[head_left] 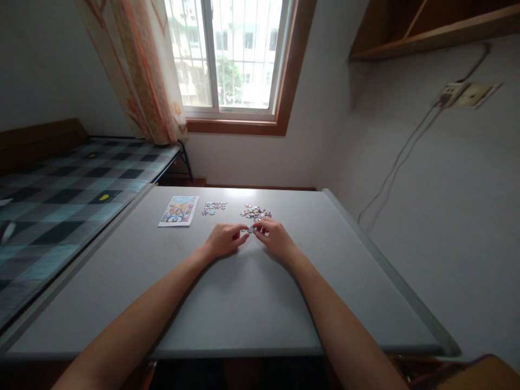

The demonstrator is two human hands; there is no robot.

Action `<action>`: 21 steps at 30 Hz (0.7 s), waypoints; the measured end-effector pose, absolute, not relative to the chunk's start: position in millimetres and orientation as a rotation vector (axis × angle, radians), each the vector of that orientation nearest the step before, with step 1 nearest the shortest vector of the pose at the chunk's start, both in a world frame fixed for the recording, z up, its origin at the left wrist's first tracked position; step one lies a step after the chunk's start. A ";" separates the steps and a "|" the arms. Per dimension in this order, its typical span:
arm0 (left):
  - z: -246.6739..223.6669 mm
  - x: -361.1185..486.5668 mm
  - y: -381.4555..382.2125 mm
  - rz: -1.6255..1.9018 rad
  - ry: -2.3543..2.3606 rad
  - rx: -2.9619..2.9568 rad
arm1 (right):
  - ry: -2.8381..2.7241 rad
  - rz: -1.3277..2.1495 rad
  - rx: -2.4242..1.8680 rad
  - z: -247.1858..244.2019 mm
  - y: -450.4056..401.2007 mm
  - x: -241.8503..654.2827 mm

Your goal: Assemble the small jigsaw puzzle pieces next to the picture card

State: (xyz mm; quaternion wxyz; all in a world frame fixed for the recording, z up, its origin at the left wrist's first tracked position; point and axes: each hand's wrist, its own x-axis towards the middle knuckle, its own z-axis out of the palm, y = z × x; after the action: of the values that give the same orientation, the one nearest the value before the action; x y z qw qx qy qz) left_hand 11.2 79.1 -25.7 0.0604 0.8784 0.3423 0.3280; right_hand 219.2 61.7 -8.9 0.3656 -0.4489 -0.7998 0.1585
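Between my two hands is a small jigsaw puzzle piece (251, 229), pale with some blue; it may be more than one piece joined. My left hand (225, 239) pinches it from the left with thumb and forefinger. From the other side the fingertips of my right hand (275, 236) close on it. Just beyond my right hand lies a heap of loose puzzle pieces (255, 211). A second, flatter group of puzzle pieces (214, 207) is spread behind my left hand. Left of that group a colourful picture sheet (179, 211) lies flat.
The grey-white table (244, 303) has a raised rim along its right side. A bed with a checked cover (101, 168) adjoins the left edge. Ahead are a window (227, 59) and a curtain (142, 70). A cable (390, 173) hangs on the right wall below a shelf (439, 38).
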 end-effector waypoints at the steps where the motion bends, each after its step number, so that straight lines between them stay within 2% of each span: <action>1: -25.6 11.2 79.0 0.993 1.031 2.658 | -2.059 0.411 -1.152 -9.1 61.9 219.2; 21: -26.7 11.4 79.6 0.978 1.081 2.627 | -2.064 0.422 -1.143 -12.3 64.0 219.6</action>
State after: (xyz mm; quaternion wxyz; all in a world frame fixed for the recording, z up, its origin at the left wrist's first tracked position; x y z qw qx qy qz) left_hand 11.4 79.6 -26.7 0.0687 0.8724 0.3589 0.3247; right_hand 219.6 64.0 -12.3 0.3637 -0.4444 -0.8021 0.1641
